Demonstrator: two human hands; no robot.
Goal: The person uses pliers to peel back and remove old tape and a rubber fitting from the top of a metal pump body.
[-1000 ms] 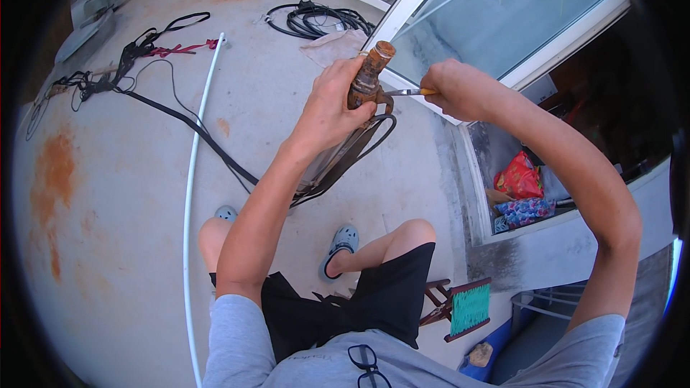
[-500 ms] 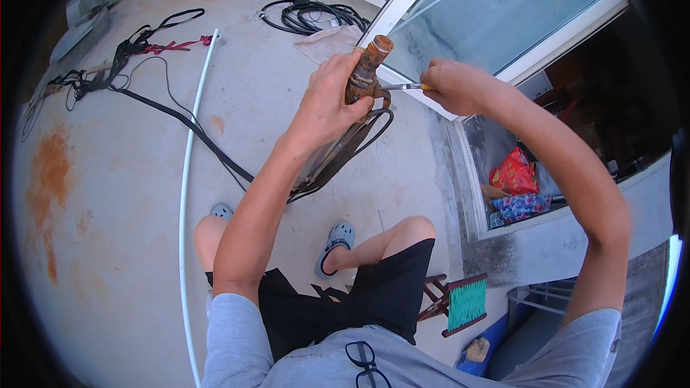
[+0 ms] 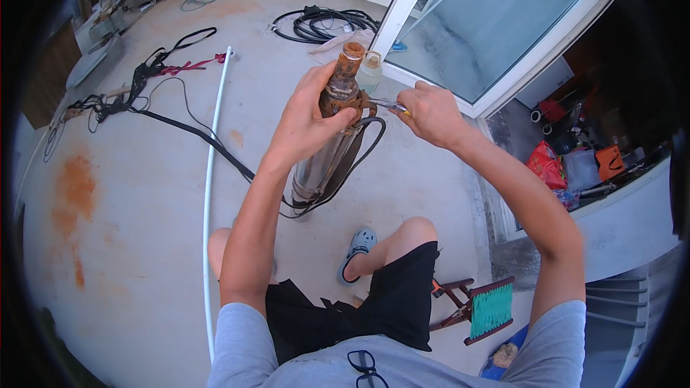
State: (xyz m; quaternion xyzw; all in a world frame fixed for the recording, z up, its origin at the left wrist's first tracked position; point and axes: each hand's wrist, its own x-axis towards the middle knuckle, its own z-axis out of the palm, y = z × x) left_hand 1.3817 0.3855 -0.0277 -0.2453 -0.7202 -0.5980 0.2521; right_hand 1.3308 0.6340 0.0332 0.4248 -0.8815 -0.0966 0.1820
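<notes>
A submersible pump (image 3: 313,171) with a shiny steel body leans upright in front of me, its outlet neck (image 3: 350,59) brown with rust. My left hand (image 3: 310,109) grips it just under the neck, thumb on the near side and fingers round the far side. My right hand (image 3: 431,113) is closed on what look like pliers (image 3: 388,105), with silver jaws and a bit of yellow handle showing. Their tip meets the rusty lug at the right of the pump head. A black cable (image 3: 375,145) loops down along the body.
A long white pipe (image 3: 215,133) lies on the concrete at left, crossed by black cable. Coiled black hose (image 3: 327,25) and a clear jug (image 3: 369,72) are beyond the pump. A glass door (image 3: 496,36) stands at right; a folding stool (image 3: 490,310) is beside my leg.
The pump head now stands more upright and farther left in view. My right hand has shifted slightly left and down, its tool still at the lug. The whole view has turned a little.
</notes>
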